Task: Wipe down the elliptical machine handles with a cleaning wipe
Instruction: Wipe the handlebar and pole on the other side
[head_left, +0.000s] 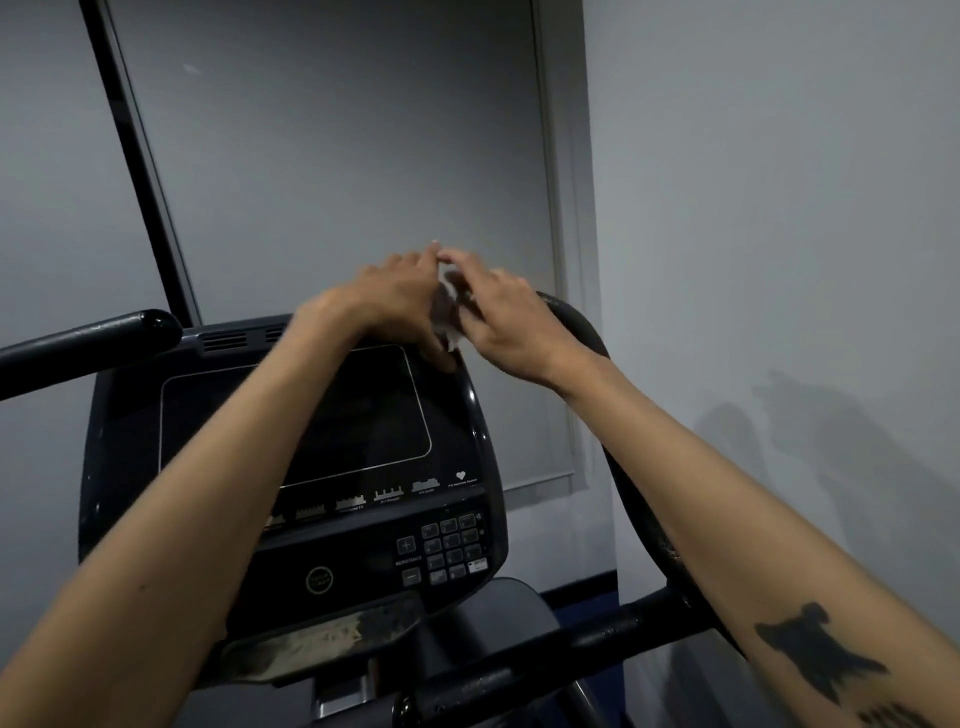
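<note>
I am looking down two bare forearms reaching forward and up, the right one carrying a dark tattoo (818, 657). Below and nearer than the hands, the elliptical's console (291, 467) is showing a dark screen and a keypad (449, 545). My left hand (395, 299) and right hand (511, 322) are meeting above the console's upper right corner, both holding a crumpled pale cleaning wipe (451, 312) between them. Each grip is partly closed, fingers curling onto the wipe; blur is hiding finer detail. Just right of the right hand, the curved black right handle (587, 332) is arcing downward. Well left of the left hand, the left handle (93, 338) is pointing inward. Beyond the hands, a grey window blind (337, 156) and pale wall (779, 208) are filling the background.
</note>
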